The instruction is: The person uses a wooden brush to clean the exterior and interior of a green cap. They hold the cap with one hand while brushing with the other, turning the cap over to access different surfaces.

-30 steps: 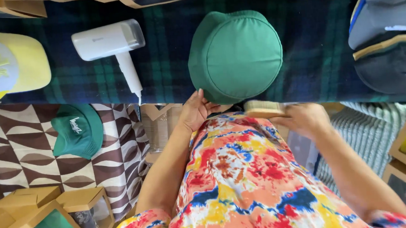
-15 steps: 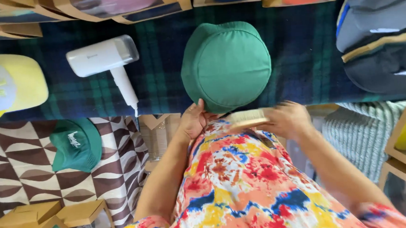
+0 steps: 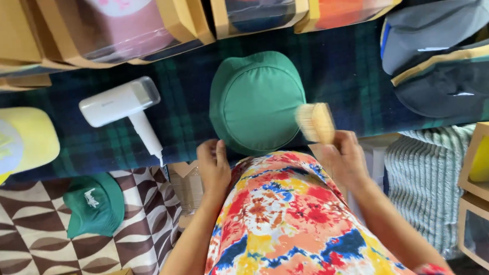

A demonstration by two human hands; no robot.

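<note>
A green round hat [image 3: 255,100] lies on the dark plaid cloth [image 3: 341,65] of the table in front of me. My left hand [image 3: 213,166] rests at the hat's near left edge, fingers touching its rim. My right hand [image 3: 343,157] grips a small tan bristle brush [image 3: 315,122], raised with its bristles blurred against the hat's right side.
A white hand-held steamer [image 3: 123,105] lies left of the hat. A yellow cap [image 3: 10,144] sits at far left, grey and black caps [image 3: 446,49] at right. Cardboard boxes with windows [image 3: 182,18] line the back. Another green cap [image 3: 94,204] lies on a patterned rug below.
The brush has lifted from the hat's near rim up to its right side. My view has tilted, so the table sits lower in the frame. The left hand stays at the rim.
</note>
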